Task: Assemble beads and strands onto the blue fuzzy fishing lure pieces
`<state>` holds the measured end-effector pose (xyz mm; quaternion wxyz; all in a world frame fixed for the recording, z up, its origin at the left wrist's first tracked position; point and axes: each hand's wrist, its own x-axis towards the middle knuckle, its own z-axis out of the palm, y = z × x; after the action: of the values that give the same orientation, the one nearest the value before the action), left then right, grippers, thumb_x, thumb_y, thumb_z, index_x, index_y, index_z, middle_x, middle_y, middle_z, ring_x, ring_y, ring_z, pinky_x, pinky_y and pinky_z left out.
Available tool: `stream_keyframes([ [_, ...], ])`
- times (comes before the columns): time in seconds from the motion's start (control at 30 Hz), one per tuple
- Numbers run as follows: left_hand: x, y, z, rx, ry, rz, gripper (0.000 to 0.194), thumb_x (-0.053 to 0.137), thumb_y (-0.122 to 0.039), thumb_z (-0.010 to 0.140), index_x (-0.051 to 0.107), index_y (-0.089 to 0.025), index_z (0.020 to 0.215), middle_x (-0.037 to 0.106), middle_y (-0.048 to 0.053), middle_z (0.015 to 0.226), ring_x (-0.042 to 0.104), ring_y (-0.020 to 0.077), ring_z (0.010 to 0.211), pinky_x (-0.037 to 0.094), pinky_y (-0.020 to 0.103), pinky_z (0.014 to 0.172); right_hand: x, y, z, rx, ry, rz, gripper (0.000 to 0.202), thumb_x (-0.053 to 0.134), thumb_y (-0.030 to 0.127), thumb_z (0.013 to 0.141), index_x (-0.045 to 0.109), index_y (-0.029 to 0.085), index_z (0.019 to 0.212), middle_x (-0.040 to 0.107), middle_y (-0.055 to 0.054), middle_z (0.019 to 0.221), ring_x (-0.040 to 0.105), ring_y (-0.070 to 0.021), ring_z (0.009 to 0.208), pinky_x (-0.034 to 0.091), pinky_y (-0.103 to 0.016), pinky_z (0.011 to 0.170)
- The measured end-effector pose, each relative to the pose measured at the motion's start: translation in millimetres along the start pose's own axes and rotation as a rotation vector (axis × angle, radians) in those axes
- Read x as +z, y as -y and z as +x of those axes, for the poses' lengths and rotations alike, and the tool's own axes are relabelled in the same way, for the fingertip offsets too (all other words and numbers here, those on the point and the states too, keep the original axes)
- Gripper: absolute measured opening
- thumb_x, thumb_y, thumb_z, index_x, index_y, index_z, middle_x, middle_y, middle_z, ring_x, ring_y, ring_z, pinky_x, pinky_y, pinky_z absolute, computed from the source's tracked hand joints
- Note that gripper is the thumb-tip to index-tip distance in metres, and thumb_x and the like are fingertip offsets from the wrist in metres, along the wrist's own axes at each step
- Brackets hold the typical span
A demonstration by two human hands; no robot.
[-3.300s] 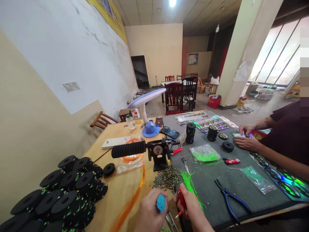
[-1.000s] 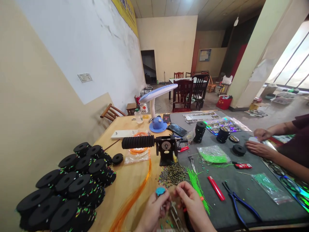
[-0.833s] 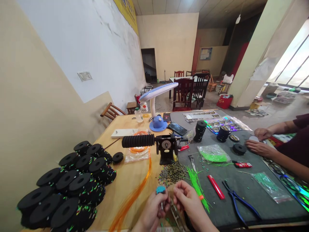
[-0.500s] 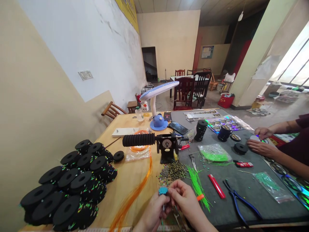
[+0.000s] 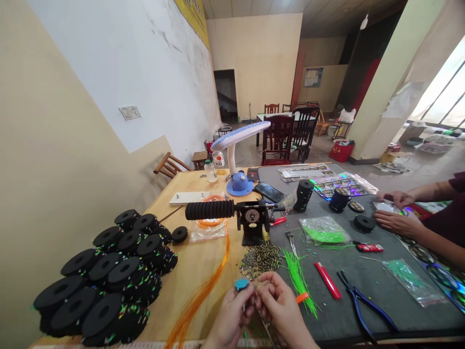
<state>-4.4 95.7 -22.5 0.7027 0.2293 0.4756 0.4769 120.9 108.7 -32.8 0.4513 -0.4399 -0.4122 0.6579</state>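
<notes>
Close to the table's front edge, my left hand (image 5: pixel 232 310) is closed around a small teal-blue piece with a bumpy edge (image 5: pixel 241 284), which sticks up above the thumb. My right hand (image 5: pixel 276 299) is beside it, thumb and forefinger pinched; whatever lies between those fingertips is too small to make out. Under and between the hands a thin metal tool (image 5: pixel 269 334) shows in part. Just beyond the hands lies a heap of small dark and gold pieces (image 5: pixel 268 257). A bundle of bright green strands (image 5: pixel 298 278) is right of my right hand.
Stacked black foam spools (image 5: pixel 119 271) fill the left side. Orange strands (image 5: pixel 205 291) trail forward. A black crank device (image 5: pixel 252 218) stands ahead, a blue lamp (image 5: pixel 240 184) behind it. Rightward lie a red lighter (image 5: pixel 327 280), blue-handled pliers (image 5: pixel 366 310) and a co-worker's hands (image 5: pixel 399 213).
My hands have drawn slightly apart, the left one shifting a little left with the teal-blue piece. The view has shifted slightly. The co-worker's farther hand has moved a little.
</notes>
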Motion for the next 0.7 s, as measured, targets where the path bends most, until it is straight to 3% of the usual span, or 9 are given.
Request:
stream_keyframes([
  [0.17, -0.1, -0.3, -0.7, -0.031, -0.005, -0.026, 0.047, 0.081, -0.050, 0.056, 0.052, -0.014, 0.064, 0.050, -0.006, 0.051, 0.038, 0.0027, 0.043, 0.013, 0.017, 0.044, 0.1, -3.6, -10.5, -0.056, 0.014, -0.034, 0.052, 0.067, 0.061, 0.073, 0.045, 0.020, 0.097, 0.056, 0.007, 0.054, 0.044, -0.0060, 0.043, 0.033, -0.017, 0.044],
  [0.4, 0.6, -0.2, 0.3, -0.085, -0.023, -0.038, 0.047, 0.082, -0.049, 0.053, 0.050, -0.015, 0.062, 0.047, -0.008, 0.045, 0.040, 0.0027, 0.038, 0.011, 0.016, 0.041, 6.5, -5.8, -12.0, 0.025, 0.120, 0.010, 0.062, 0.067, 0.062, 0.072, 0.040, 0.020, 0.108, 0.052, 0.011, 0.050, 0.036, -0.0038, 0.038, 0.026, -0.015, 0.038],
  [0.7, -3.9, 7.7, 4.2, -0.118, -0.034, -0.046, 0.046, 0.081, -0.049, 0.054, 0.052, -0.015, 0.061, 0.049, -0.007, 0.044, 0.043, 0.0038, 0.038, 0.015, 0.016, 0.040, 5.6, -4.9, -12.1, 0.039, 0.121, 0.045, 0.065, 0.069, 0.062, 0.070, 0.040, 0.020, 0.109, 0.051, 0.011, 0.050, 0.038, -0.0041, 0.039, 0.029, -0.014, 0.037],
])
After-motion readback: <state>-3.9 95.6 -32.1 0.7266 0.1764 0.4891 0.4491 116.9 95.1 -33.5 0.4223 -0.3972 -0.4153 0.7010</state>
